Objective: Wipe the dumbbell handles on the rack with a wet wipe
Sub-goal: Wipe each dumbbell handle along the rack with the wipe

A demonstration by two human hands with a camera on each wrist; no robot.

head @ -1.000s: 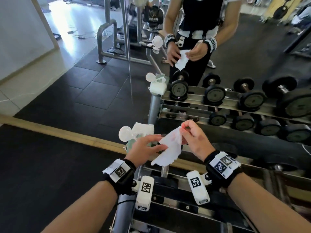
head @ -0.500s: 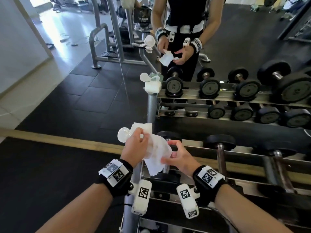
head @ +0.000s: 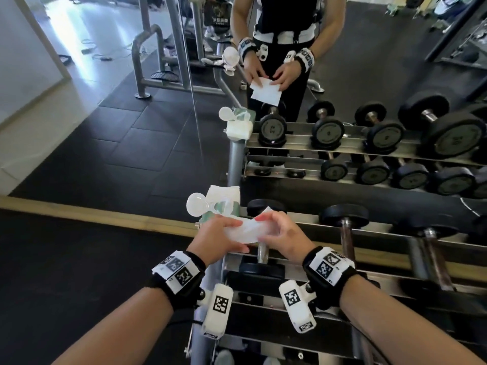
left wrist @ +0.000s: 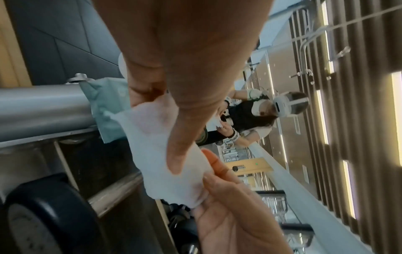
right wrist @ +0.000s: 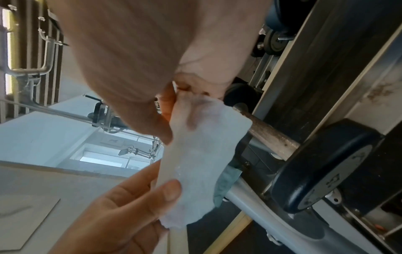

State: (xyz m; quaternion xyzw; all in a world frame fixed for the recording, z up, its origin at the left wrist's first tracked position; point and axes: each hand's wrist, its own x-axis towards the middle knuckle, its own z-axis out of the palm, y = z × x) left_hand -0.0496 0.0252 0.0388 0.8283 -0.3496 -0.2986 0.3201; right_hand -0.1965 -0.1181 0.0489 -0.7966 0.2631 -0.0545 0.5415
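Hands meet above the left end of the rack (head: 303, 270): left hand (head: 218, 239) and right hand (head: 283, 233) each pinch the wet wipe (head: 243, 230), stretched between them. Directly beneath lies the endmost dumbbell handle (right wrist: 269, 137), unwiped. Best practice, I judge: fold the wipe into a pad, wrap it round the bar, then stroke end to end.

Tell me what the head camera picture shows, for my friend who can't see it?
Two hands, the left hand and the right hand, hold a white wet wipe stretched between them just above a dumbbell handle on a metal rack. An open wipe packet sits at the rack's left end, before a big mirror.
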